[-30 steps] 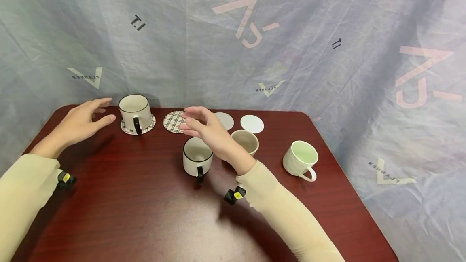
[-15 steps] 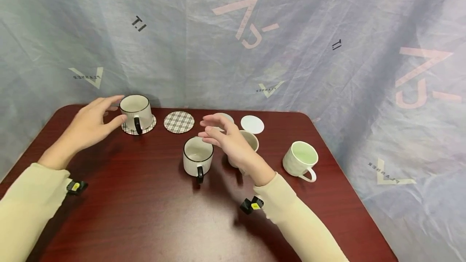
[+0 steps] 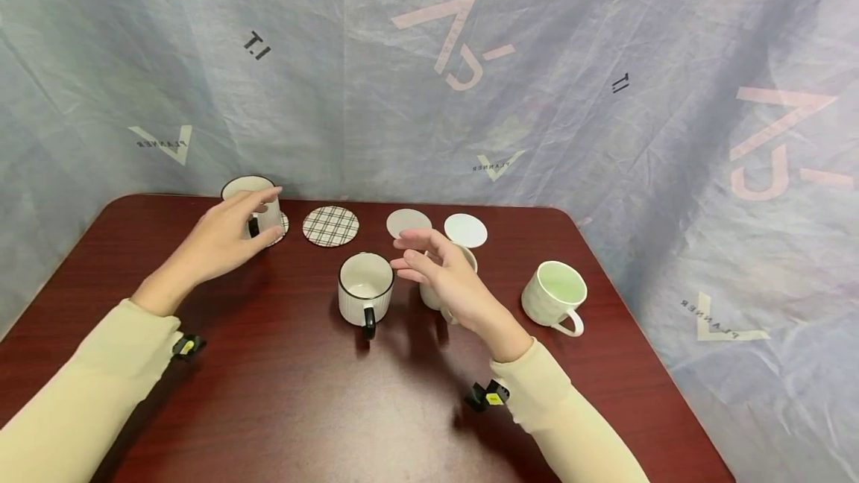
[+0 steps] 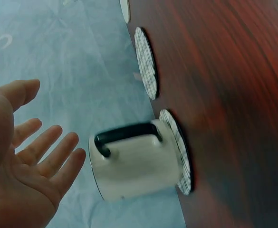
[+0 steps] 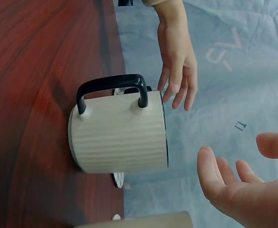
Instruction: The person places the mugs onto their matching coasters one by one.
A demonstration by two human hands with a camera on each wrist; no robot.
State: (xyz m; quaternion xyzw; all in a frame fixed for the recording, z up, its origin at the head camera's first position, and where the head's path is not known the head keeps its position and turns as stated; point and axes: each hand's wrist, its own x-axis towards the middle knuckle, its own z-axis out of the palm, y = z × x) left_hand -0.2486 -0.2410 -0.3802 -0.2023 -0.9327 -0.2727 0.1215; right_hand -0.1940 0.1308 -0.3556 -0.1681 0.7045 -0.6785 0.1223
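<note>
One printed grey-blue cloth (image 3: 349,58) hanging behind one dark red counter (image 3: 288,386). Above it, two cream sleeves (image 3: 87,393), stretched forward. Left grip (image 3: 224,243) spread wide, with thumb well apart from nearly straight fingers and nothing held; in front of the far-left black-rimmed mug (image 4: 136,166) in the head view, hiding much of it, but apart from it in the left wrist view. Right grip (image 3: 456,282) about as loose, with fingers softly bent, thumb apart and nothing held; over the beige mug (image 3: 432,295), hiding part of it, and near the rim of the middle black-rimmed mug (image 3: 356,306), with a gap showing in the right wrist view. All upright: far-left mug on a plaid coaster (image 4: 174,127), middle one directly on the counter with black handle turned to the near side, beige one just to its right, pale green mug (image 3: 545,300) farther right, well apart from both grips. Along the back, a second plaid coaster (image 3: 330,226), a greyish coaster (image 3: 407,223) and a white coaster (image 3: 466,230). At the cuffs, small black wrist units (image 3: 186,346) with yellow marks.
</note>
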